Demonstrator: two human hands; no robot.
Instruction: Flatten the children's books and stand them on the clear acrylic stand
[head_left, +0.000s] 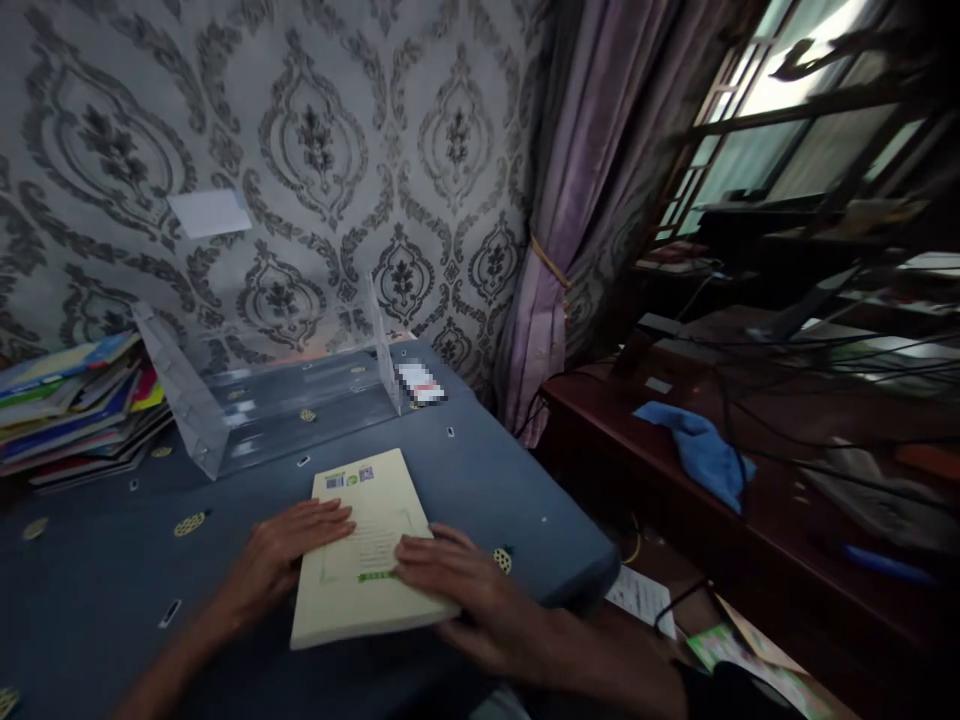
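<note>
Cream book [360, 600] (print [377, 538] illegible) lies partly under fingers [427, 560].

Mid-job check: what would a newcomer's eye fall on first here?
Probably the pale book, its barcode showing, on the dark blue tablecloth at front centre. Next, perhaps the bright blue cloth on the reddish-brown desk at right, and the purple curtain tied back beside the patterned wallpaper.

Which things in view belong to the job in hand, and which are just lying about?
In use:
- cream book, under both the left hand and right hand
- blue-covered table beneath it

Apparently just lying about:
- clear stand, untouched
- stacked books and papers
- blue cloth
</note>
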